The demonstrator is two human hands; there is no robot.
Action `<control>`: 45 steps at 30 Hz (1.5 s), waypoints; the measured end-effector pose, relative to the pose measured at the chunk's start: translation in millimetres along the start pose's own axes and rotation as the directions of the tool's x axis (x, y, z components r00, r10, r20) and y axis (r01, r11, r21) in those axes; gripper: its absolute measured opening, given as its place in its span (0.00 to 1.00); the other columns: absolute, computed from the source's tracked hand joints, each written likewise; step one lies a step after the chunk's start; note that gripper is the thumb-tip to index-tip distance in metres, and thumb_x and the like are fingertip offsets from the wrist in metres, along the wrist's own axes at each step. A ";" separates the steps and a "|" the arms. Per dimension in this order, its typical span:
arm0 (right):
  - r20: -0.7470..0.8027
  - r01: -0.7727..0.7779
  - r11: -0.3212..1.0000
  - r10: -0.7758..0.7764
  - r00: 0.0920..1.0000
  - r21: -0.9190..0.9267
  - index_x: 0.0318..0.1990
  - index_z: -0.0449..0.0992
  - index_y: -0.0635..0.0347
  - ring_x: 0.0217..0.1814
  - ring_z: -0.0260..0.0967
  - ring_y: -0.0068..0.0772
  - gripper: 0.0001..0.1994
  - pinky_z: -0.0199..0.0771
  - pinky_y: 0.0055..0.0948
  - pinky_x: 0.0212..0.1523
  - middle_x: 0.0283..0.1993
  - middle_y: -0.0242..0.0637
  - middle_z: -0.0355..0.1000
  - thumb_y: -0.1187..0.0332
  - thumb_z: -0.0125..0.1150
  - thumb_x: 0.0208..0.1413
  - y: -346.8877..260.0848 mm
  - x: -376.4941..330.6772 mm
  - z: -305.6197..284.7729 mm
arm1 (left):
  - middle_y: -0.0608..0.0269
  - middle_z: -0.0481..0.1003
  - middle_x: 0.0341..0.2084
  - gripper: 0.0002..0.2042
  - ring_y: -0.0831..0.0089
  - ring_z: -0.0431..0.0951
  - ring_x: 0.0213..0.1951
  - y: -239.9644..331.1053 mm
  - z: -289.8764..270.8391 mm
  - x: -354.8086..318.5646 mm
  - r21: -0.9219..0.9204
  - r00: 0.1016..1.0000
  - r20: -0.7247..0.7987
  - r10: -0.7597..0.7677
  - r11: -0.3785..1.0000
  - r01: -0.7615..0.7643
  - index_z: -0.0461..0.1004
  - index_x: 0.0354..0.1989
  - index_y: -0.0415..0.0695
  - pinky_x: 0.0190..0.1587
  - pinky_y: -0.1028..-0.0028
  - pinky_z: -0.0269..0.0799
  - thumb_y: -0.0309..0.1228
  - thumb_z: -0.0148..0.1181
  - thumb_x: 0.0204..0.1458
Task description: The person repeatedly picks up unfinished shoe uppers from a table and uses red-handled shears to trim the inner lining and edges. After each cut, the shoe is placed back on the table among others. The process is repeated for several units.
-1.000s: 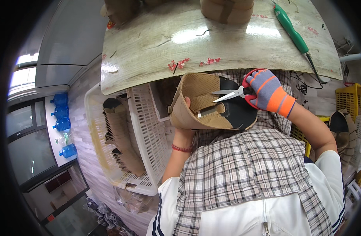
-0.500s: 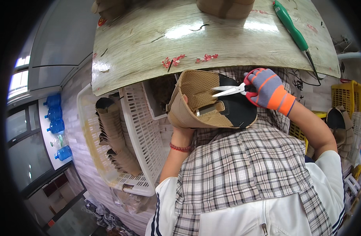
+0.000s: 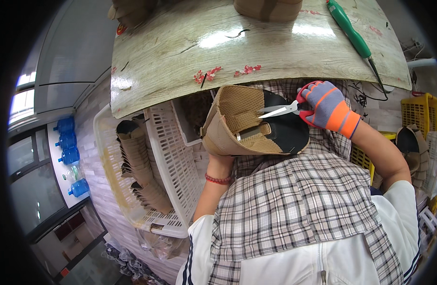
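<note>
the left hand (image 3: 220, 165) holds a tan and black shoe upper (image 3: 235, 109) near the table (image 3: 171, 66); the gloved right hand (image 3: 324, 105) grips red-handled scissors (image 3: 279, 111) over its inside. a green tool (image 3: 350, 29) lies on the table, and a white basket (image 3: 174, 159) holds stacked pieces (image 3: 137, 154).

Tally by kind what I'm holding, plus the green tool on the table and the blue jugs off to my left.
Red-handled scissors, in your right hand: 1
Tan and black piece, in your left hand: 1
Green tool: 1
Blue jugs: 4
Total: 7
</note>
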State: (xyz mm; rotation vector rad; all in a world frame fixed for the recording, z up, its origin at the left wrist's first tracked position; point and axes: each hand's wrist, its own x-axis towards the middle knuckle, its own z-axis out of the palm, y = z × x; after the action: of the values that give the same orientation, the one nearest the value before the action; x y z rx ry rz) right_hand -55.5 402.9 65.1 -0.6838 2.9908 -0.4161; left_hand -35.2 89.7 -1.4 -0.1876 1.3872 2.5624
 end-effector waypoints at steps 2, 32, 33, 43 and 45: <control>0.028 0.018 1.000 -0.017 0.999 -0.015 0.35 0.79 0.50 0.38 0.73 0.40 0.14 0.71 0.37 0.40 0.32 0.34 0.75 0.59 0.73 0.41 2.5 3.1 5.8 | 0.58 0.70 0.60 0.23 0.65 0.72 0.60 -0.3 -2.2 0.8 -0.068 1.000 -0.006 -0.017 0.998 0.016 0.62 0.66 0.43 0.60 0.60 0.74 0.37 0.55 0.65; 0.131 -0.375 0.916 0.359 0.924 0.140 0.41 0.81 0.52 0.35 0.79 0.50 0.17 0.77 0.43 0.34 0.32 0.44 0.79 0.49 0.61 0.56 -6.8 14.1 24.6 | 0.64 0.71 0.59 0.23 0.70 0.72 0.58 4.3 13.9 0.9 -0.062 0.987 -0.151 -0.054 0.997 0.045 0.66 0.65 0.44 0.59 0.65 0.72 0.37 0.59 0.64; 0.067 -0.339 0.919 0.332 0.941 0.200 0.42 0.80 0.53 0.37 0.78 0.49 0.16 0.77 0.42 0.36 0.34 0.43 0.79 0.52 0.63 0.54 -2.4 12.1 28.9 | 0.64 0.71 0.58 0.23 0.69 0.72 0.58 5.8 17.6 2.7 -0.059 0.989 -0.139 -0.049 0.997 0.041 0.66 0.65 0.44 0.59 0.65 0.72 0.38 0.59 0.64; 0.039 0.119 0.990 -0.116 0.992 -0.079 0.41 0.79 0.50 0.45 0.74 0.38 0.15 0.70 0.35 0.47 0.37 0.36 0.76 0.62 0.71 0.44 -35.2 41.2 10.2 | 0.65 0.70 0.60 0.23 0.68 0.72 0.58 7.8 20.3 4.7 -0.038 0.989 -0.131 -0.064 0.997 0.060 0.65 0.66 0.47 0.58 0.64 0.72 0.37 0.58 0.64; 0.043 0.124 0.989 -0.121 0.992 -0.077 0.41 0.79 0.49 0.45 0.74 0.38 0.14 0.71 0.36 0.46 0.38 0.36 0.76 0.61 0.70 0.46 -35.8 41.4 12.5 | 0.65 0.70 0.60 0.23 0.68 0.72 0.58 7.3 19.5 4.4 -0.005 0.992 -0.124 -0.035 0.999 0.034 0.65 0.66 0.47 0.59 0.64 0.72 0.37 0.58 0.64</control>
State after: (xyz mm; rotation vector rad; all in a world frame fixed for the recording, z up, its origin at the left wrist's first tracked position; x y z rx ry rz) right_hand -76.5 350.9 63.3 -0.8757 2.9532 -0.2877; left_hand -41.5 102.7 14.2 -0.3740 1.4092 2.5635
